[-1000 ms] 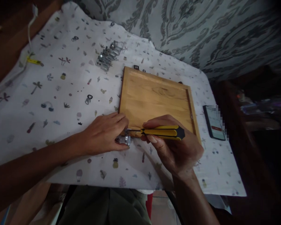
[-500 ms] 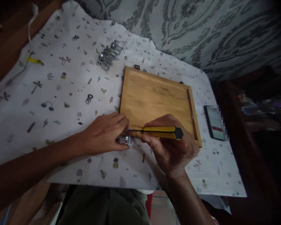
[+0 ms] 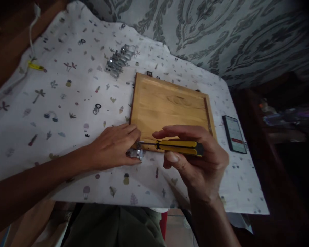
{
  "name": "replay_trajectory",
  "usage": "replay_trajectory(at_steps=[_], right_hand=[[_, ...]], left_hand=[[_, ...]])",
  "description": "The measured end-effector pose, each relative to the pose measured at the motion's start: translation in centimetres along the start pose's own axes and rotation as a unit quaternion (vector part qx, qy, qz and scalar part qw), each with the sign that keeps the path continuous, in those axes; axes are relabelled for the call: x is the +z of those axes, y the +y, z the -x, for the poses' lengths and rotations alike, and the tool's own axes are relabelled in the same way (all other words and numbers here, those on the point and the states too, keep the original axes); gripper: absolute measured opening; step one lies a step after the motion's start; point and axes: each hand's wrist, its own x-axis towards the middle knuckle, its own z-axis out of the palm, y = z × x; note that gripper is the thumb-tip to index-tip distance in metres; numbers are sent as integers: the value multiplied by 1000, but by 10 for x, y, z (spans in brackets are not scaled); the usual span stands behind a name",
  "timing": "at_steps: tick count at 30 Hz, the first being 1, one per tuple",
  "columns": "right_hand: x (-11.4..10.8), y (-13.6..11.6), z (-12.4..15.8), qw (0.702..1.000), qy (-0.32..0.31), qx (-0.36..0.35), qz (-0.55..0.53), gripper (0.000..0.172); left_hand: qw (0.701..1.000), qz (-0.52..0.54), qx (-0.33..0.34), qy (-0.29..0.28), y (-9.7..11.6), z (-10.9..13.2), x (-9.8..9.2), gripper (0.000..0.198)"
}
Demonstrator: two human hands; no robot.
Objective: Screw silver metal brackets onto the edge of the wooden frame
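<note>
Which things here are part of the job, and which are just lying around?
In use: screwdriver in right hand; small metal fitting under left hand, at the near corner of the wooden board.
Lying about, untouched: phone, pile of metal fittings, white cable, small yellow item.

The left hand (image 3: 115,145) lies palm down, fingertips pinched together; the right hand (image 3: 198,164) curls in a grip, thumb beneath.
</note>
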Motion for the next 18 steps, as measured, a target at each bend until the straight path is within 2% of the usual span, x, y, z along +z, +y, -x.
replay_trajectory(at_steps=[5, 9, 13, 18], right_hand=[[-7, 0, -3, 997, 3, -31, -65, 24], [-8, 2, -4, 993, -22, -38, -112, 25], [-7, 2, -3, 994, -13, -45, -95, 24], [-5, 5, -3, 996, 34, -76, -44, 19]], left_hand=[[1000, 8, 4, 9, -1, 1, 0, 33], [1000, 8, 11, 23, -1, 1, 2, 35], [1000, 11, 11, 26, -2, 2, 3, 33], [1000, 14, 11, 19, -2, 2, 3, 32]])
